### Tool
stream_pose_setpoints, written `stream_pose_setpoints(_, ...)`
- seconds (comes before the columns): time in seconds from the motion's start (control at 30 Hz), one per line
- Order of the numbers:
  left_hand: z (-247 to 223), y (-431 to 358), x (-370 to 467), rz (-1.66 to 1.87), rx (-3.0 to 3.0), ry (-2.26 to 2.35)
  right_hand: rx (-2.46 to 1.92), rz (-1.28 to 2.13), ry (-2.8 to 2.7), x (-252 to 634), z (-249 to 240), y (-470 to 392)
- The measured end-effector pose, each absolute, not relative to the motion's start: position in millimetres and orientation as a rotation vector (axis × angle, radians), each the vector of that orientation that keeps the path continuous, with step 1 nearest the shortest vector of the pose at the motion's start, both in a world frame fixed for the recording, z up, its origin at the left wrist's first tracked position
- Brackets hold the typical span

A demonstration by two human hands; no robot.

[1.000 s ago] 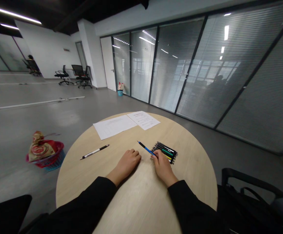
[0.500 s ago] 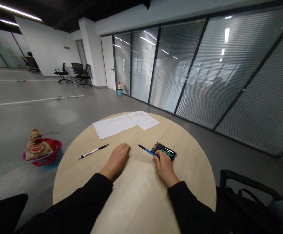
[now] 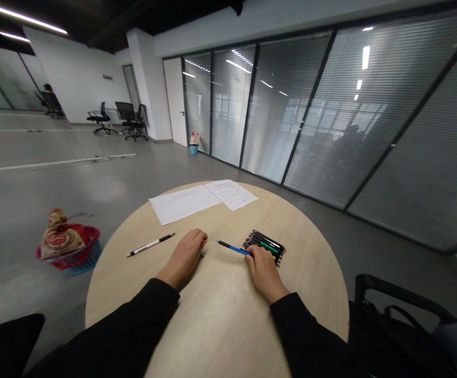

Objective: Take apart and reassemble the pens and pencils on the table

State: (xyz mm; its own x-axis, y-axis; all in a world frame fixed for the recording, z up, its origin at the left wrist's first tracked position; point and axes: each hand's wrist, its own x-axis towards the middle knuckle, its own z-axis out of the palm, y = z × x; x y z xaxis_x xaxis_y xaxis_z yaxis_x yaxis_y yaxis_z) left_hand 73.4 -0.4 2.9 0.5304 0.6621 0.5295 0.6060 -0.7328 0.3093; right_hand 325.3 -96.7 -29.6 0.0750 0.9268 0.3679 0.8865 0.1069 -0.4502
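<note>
My right hand (image 3: 265, 270) pinches the rear end of a blue pen (image 3: 233, 248), whose tip points left toward my left hand (image 3: 187, 254). The fingers of my left hand are closed. Near its fingertips is something thin and small, too small to name, and a dark tip shows beneath the hand. Just beyond my right hand lies a row of several dark pens (image 3: 267, 241), one of them green. A white and black pen (image 3: 150, 244) rests on the table to the left of my left hand.
Two printed sheets, a left one (image 3: 184, 203) and a right one (image 3: 233, 194), lie at the far edge of the round wooden table (image 3: 216, 325). A basket (image 3: 88, 252) with a paper bag stands on the floor at left. A black chair (image 3: 405, 299) is at right.
The blue pen has swung flatter, and its tip is lower and nearer my left hand. My left hand has shifted slightly left and up, with its fingertips turned toward the pen.
</note>
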Motion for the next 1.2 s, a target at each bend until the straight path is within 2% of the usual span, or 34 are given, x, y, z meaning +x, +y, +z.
stream_pose_setpoints(0.93, 4.8, -3.7, 73.8, 0.889, 2.727, 1.103, -1.741, 0.083, -1.812, 324.1, -27.9, -96.9)
stream_pose_setpoints(1.2, 12.7, -10.4, 74.6, 0.766, 2.788, 1.052, -1.744, 0.080, -1.826, 324.0, -26.5, -97.6)
